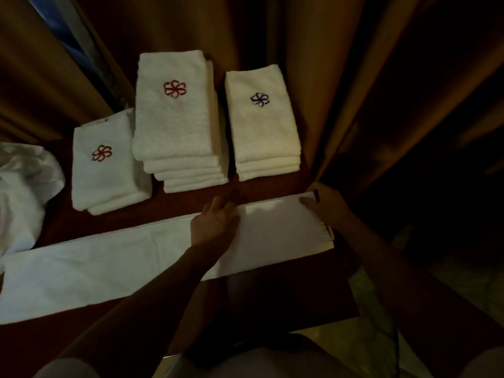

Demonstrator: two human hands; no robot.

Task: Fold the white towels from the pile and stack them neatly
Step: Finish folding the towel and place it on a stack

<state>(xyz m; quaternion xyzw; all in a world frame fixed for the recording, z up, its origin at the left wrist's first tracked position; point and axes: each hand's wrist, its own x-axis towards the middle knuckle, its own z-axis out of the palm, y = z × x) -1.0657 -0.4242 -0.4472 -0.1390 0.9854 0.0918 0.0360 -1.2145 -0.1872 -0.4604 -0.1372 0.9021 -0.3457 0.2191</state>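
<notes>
Head view: no readable writing anywhere; only stitched flower emblems, red on the top of the left stack [109,165] and the tall middle stack [176,115], dark blue on the right stack [261,118]. All three stacks of folded white towels lined up at the far side of the dark table [286,298]. Nearer, a long white towel [114,263] stretched flat as a narrow band across the table. Left hand [215,225] laid flat on its middle, fingers straight. Right hand [324,205] pinching the towel's right end. Loose white pile [21,181] heaped at far left. Brown curtain [341,77] behind.
</notes>
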